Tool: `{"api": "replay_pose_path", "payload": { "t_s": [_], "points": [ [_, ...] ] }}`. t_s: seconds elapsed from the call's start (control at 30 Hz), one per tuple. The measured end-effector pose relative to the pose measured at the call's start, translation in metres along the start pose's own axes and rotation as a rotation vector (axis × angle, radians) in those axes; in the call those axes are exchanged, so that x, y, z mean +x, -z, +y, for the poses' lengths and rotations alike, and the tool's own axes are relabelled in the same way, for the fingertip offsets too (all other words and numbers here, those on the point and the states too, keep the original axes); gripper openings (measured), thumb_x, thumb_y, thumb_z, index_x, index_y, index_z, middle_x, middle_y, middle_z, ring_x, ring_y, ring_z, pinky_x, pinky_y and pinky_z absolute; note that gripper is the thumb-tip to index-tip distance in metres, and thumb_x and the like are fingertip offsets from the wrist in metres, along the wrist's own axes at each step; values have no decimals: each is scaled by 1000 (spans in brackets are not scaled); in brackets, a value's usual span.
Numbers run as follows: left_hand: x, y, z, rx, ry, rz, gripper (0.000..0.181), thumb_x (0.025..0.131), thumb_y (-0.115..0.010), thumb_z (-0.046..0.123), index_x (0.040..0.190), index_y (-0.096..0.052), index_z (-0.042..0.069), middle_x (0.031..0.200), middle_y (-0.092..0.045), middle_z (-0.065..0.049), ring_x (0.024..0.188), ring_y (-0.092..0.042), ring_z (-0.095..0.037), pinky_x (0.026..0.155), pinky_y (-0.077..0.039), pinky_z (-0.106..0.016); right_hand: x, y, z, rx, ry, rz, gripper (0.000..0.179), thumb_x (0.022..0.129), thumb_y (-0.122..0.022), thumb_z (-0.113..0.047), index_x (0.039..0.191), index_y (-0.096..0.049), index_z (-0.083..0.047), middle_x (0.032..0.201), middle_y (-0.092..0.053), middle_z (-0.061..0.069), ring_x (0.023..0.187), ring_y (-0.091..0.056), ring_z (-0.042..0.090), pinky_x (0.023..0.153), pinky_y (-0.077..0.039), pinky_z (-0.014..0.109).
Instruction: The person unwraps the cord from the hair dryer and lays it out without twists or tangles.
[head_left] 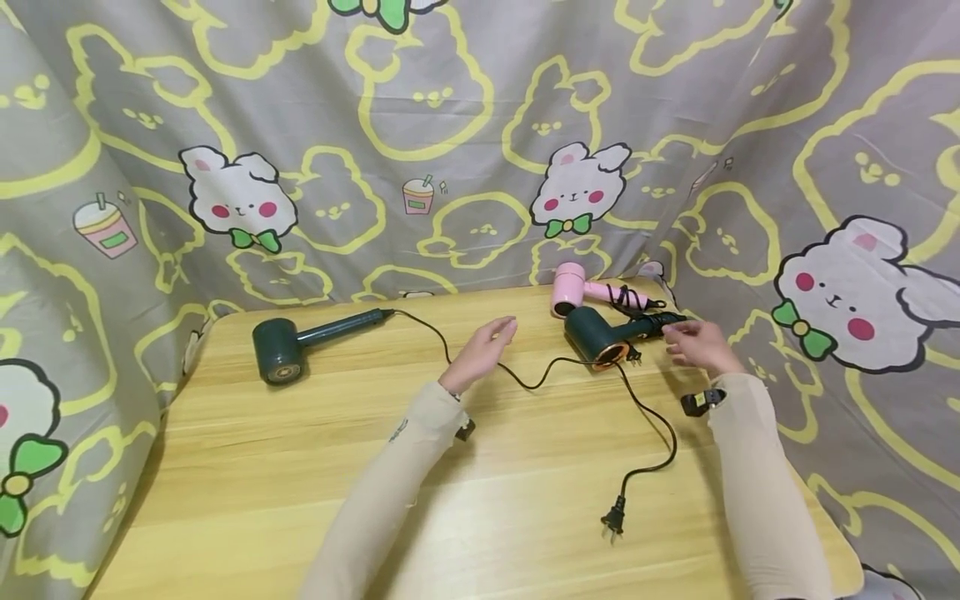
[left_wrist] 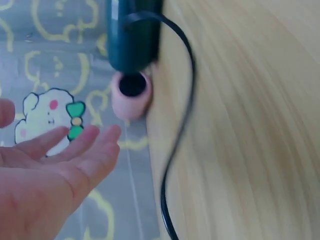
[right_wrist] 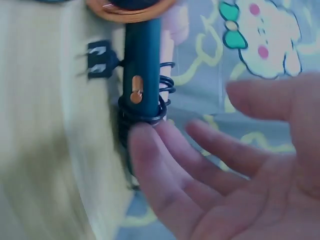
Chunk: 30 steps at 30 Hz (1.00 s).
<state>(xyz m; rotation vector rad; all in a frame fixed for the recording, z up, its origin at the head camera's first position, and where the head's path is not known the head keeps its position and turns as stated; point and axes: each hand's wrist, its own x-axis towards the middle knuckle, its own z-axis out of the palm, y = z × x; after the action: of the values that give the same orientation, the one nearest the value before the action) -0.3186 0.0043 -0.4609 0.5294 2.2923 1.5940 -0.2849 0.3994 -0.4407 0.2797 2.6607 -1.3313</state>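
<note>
On the right of the table lies a dark green hair dryer with an orange-rimmed mouth, its black cord wound round the handle. My right hand is at the end of that handle, fingertips right at the wound cord, thumb held apart from it. A pink hair dryer, also wrapped in cord, lies just behind. My left hand hovers over the middle of the table with nothing in it, fingers loosely extended. Another dark green hair dryer lies at the left, its handle pointing right.
The left dryer's loose black cord runs across the wooden table in front of the wrapped dryer, ending in a two-pin plug near the front right. A grey patterned curtain encloses the table's back and sides.
</note>
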Motion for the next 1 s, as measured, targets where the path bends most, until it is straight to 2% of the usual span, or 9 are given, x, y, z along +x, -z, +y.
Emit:
{"api": "replay_pose_path", "payload": {
  "t_s": [0.13,0.27,0.37,0.47,0.5,0.67,0.73,0.8,1.0],
  "points": [
    [15,-11,13,-262,75,-24,67,112,-35,49,162,-31,6,163,-40,-20,149,-43,-39,126,-29,-51,20,8,3,136,-53,90,68,110,-40,-38,156,-30,12,153,-39,34,78,-56,-7,83,-59,23],
    [30,-24,20,-484,176,-51,68,112,-34,47,162,-26,1,164,-36,-25,152,-36,-41,129,-23,-49,34,14,10,147,-98,152,66,110,-39,-36,156,-33,11,149,-42,29,81,-56,1,83,-56,27],
    [37,-35,22,-628,257,-54,70,112,-34,47,163,-22,0,165,-31,-27,155,-31,-42,130,-20,-46,40,16,15,208,-131,146,66,110,-35,-35,158,-27,11,157,-33,32,117,-62,26,106,-52,39],
    [42,-47,20,-746,306,-35,71,112,-36,45,163,-19,-2,164,-28,-30,155,-28,-42,130,-21,-45,50,16,24,306,-175,142,66,110,-33,-34,161,-21,8,168,-17,30,151,-32,44,123,-34,51],
    [45,-51,19,-770,315,-31,72,112,-37,45,163,-19,-2,164,-27,-30,156,-28,-42,130,-21,-44,62,18,38,313,-172,150,66,110,-36,-37,160,-27,4,169,-17,28,153,-27,44,120,-38,50],
    [56,-68,17,-832,335,7,74,111,-40,46,161,-20,-5,160,-27,-33,154,-28,-43,129,-24,-44,72,18,46,218,-172,213,68,108,-37,-40,159,-30,5,165,-26,31,148,-34,45,115,-42,50],
    [60,-76,18,-839,341,28,75,110,-42,46,160,-22,-6,158,-29,-34,152,-30,-44,128,-25,-44,64,16,38,163,-176,206,71,109,-33,-38,160,-20,9,164,-25,35,149,-32,48,120,-35,54],
    [63,-82,17,-817,344,41,76,109,-42,47,159,-23,-7,156,-31,-35,148,-34,-44,127,-28,-45,68,15,42,142,-179,194,72,109,-33,-37,161,-15,10,163,-24,36,149,-32,48,121,-34,54],
    [71,-98,15,-815,353,56,79,107,-45,48,157,-26,-10,154,-32,-41,144,-39,-49,124,-33,-49,70,12,45,117,-186,139,75,107,-37,-39,162,-12,5,165,-21,36,147,-35,50,116,-39,52]
  ]
}}
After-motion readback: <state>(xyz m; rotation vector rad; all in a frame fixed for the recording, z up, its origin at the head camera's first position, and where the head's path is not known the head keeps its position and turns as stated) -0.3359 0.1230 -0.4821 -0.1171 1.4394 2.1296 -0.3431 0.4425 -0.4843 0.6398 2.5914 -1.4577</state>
